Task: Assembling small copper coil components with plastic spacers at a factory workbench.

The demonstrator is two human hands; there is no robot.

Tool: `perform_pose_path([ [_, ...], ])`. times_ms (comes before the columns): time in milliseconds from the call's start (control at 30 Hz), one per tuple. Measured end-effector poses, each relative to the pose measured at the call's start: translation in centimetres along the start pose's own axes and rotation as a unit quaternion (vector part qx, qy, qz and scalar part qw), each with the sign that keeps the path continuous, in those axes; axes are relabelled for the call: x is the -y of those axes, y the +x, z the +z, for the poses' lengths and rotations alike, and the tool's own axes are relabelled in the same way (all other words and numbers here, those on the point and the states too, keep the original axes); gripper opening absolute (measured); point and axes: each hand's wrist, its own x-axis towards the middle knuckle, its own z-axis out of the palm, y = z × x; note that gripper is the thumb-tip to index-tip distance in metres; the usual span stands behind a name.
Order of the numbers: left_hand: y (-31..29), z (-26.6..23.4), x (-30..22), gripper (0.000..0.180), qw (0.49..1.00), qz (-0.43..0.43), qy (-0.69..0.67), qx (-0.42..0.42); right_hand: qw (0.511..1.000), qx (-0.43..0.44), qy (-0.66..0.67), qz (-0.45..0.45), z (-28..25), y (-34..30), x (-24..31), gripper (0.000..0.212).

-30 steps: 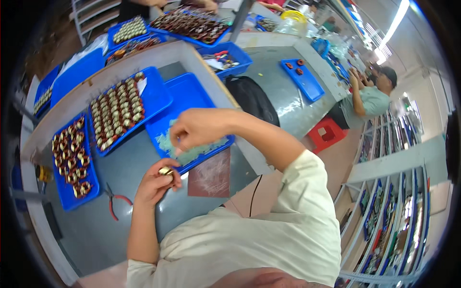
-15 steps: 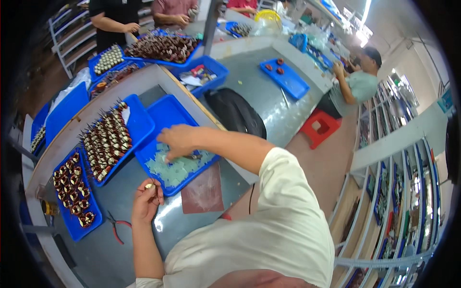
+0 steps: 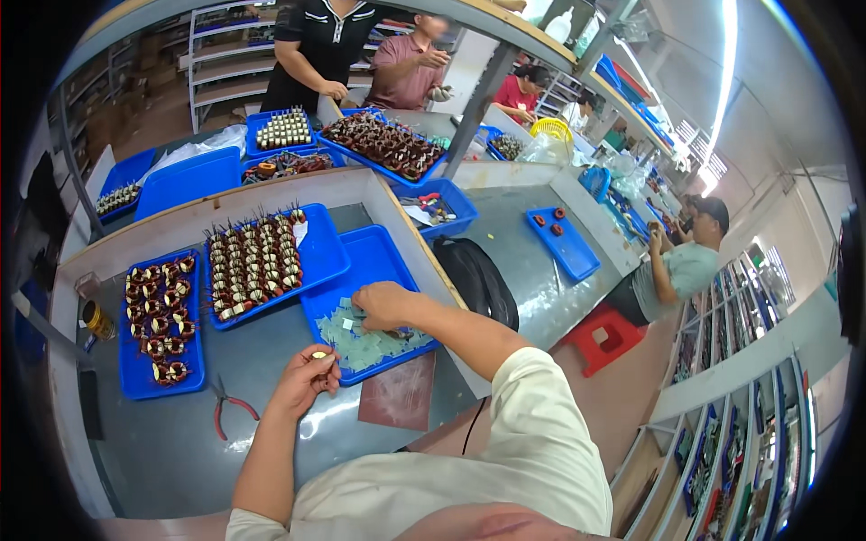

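Observation:
My left hand point(image 3: 305, 380) is closed on a small ring coil point(image 3: 319, 355) with a pale top, just off the near left edge of a blue tray point(image 3: 372, 248). Over that tray my right hand point(image 3: 386, 305) has its fingers curled down together at a pile of thin, pale green translucent squares point(image 3: 365, 350). Whether a square is between its fingertips is hidden. To the left, a blue tray point(image 3: 327, 248) bears rows of dark red coils point(image 3: 257, 261) with pale centres and upright wire leads. Similar coils point(image 3: 162, 311) lie in another tray point(image 3: 135, 383) farther left.
Red-handled pliers point(image 3: 233, 408) lie on the grey table, left of my left forearm. A brown-red sheet point(image 3: 397, 394) lies by the near edge of the squares' tray. Behind the partition are a black bag point(image 3: 476, 279) and more trays. Other people work farther off.
The view has shifted, so the table sits lower and farther right in it. My right hand's fingers have drawn together at the squares; my left hand still holds the coil.

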Motion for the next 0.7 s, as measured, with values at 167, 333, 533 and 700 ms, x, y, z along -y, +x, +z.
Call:
perform_pose_path([
  [167, 0.3, 0.0, 0.1, 0.019, 1.000, 0.002, 0.013, -0.011, 0.999, 0.015, 0.038, 0.018, -1.1, -0.6, -2.0, 0.057],
  [333, 1.0, 0.8, 0.1, 0.020, 0.999, -0.008, 0.036, -0.002, 0.992, 0.092, -0.029, 0.077, -1.3, -3.3, -3.1, 0.062],
  [533, 0.1, -0.6, 1.0, 0.022, 0.998, 0.016, 0.038, -0.039, 0.990, 0.134, -0.040, 0.031, -0.2, -0.6, -0.6, 0.027],
  [700, 1.3, -0.5, 1.3, 0.024, 0.999, 0.026, 0.038, -0.011, 0.996, 0.072, 0.048, 0.010, 1.4, -0.7, -3.0, 0.033],
])
